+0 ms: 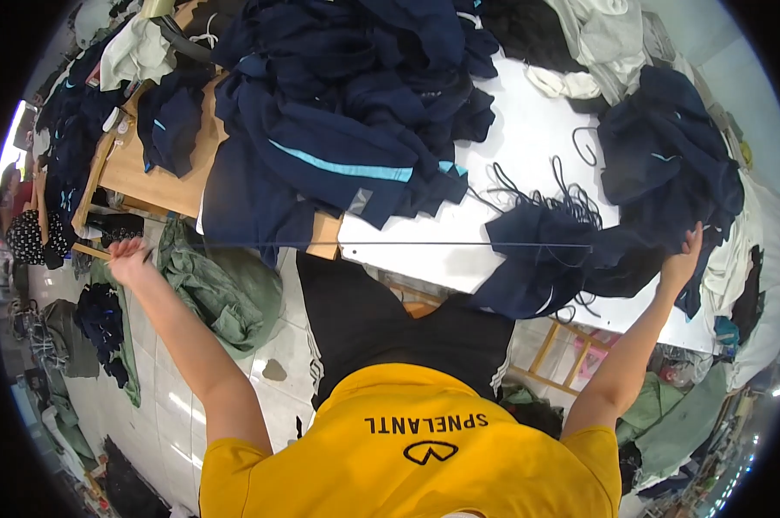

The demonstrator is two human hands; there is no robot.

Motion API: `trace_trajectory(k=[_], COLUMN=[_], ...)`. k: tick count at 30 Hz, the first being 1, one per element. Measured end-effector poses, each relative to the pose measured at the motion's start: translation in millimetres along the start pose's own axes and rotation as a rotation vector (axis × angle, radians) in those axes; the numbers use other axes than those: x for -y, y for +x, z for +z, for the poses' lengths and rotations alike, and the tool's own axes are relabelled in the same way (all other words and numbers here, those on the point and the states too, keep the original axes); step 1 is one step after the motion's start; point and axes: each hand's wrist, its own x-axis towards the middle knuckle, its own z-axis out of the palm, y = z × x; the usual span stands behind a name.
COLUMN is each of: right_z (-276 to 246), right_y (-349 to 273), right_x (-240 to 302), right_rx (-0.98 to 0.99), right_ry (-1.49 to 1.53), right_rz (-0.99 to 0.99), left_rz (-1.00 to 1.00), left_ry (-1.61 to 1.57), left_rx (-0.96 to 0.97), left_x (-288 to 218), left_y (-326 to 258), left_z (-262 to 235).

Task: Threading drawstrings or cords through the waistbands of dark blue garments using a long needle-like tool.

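Note:
My left hand point(129, 262) is closed, out to the left past the table. A thin dark cord point(424, 245) runs straight and taut from beside it across to the right. Its right stretch crosses a navy cloth piece point(528, 276), then is lost against the navy fabric. My right hand point(687, 255) lies at the edge of a navy garment heap point(658, 173), index finger stretched out; its other fingers are partly hidden. Loops of dark cord point(563, 194) lie tangled behind the navy piece.
A large pile of navy garments point(347, 104) with light-blue stripes covers the middle of the white table point(399, 259). Grey and white cloth point(610, 34) is heaped at the back right. A green cloth bundle point(221, 289) lies left of my legs. Wooden stool rungs point(550, 350) show below.

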Motion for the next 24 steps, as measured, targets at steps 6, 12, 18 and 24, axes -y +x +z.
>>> trace_trajectory(k=[6, 12, 18, 24], right_z=[50.3, 100.9, 109.1, 107.8], right_y=[-78.5, -168.9, -193.2, -197.9], right_x=[151.1, 259.9, 264.1, 266.1], right_rx=[0.395, 1.235, 1.243, 1.059], right_ry=[0.718, 1.108, 1.186, 1.155], right_rz=[0.242, 0.284, 0.613, 0.451], left_rz=[-0.132, -0.429, -0.532, -0.430], left_ry=[-0.115, -0.150, -0.174, -0.198], left_rx=[0.544, 0.695, 0.680, 0.687], left_x=[100.5, 141.3, 138.9, 133.2], left_y=[-313.4, -490.2, -510.9, -505.2], left_z=[184.4, 211.5, 202.9, 195.7])
